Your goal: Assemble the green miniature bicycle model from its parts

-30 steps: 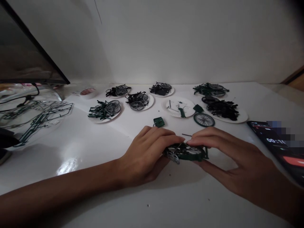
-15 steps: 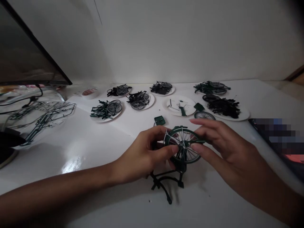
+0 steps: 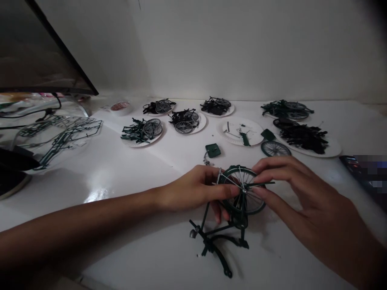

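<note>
White tabletop (image 3: 145, 249) lies beneath a toy bicycle (image 3: 240, 220) held between the left hand (image 3: 199, 189), pinching its wheel (image 3: 251, 201), and the right hand (image 3: 311, 201), pinching a thin bar (image 3: 269, 183). Beyond them lie a loose wheel (image 3: 275, 149) and paper plates (image 3: 231, 135).

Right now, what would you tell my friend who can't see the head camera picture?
A partly built green model bicycle is held in a person's left hand, with the right hand at its spoked wheel. Behind, on a white table, paper plates hold black and green parts; a phone lies at the right and a dark screen stands at the left.
</note>
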The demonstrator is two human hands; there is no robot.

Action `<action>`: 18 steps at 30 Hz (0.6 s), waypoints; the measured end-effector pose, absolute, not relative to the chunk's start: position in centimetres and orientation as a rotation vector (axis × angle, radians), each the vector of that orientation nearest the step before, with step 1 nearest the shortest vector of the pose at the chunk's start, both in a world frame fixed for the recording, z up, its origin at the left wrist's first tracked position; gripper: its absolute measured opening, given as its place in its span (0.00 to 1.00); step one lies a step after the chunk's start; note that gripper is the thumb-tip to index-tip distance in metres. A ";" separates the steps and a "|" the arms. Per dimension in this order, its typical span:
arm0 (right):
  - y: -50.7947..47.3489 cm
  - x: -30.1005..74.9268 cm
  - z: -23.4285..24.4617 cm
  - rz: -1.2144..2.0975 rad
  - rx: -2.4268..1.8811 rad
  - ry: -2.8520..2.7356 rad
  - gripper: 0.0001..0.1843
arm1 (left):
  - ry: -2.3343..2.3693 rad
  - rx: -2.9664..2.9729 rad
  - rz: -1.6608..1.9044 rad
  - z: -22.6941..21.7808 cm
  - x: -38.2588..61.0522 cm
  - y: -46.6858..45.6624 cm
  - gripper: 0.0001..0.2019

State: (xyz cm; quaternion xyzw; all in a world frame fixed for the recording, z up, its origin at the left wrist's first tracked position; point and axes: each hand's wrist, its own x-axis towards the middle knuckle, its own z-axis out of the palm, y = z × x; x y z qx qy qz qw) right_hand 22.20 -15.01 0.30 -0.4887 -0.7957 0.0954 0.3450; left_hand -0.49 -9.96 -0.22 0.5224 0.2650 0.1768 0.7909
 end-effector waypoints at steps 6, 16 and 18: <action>-14.6 22.7 0.4 0.110 -1.218 -2.161 0.05 | 0.592 1.159 0.347 0.1 -0.8 -9.8 0.20; -14.9 22.7 1.0 0.191 -1.205 -2.188 0.03 | 0.582 1.158 0.324 0.0 -0.9 -9.6 0.22; -14.9 22.6 1.2 0.210 -1.212 -2.190 0.03 | 0.578 1.165 0.331 -0.1 -0.9 -9.6 0.22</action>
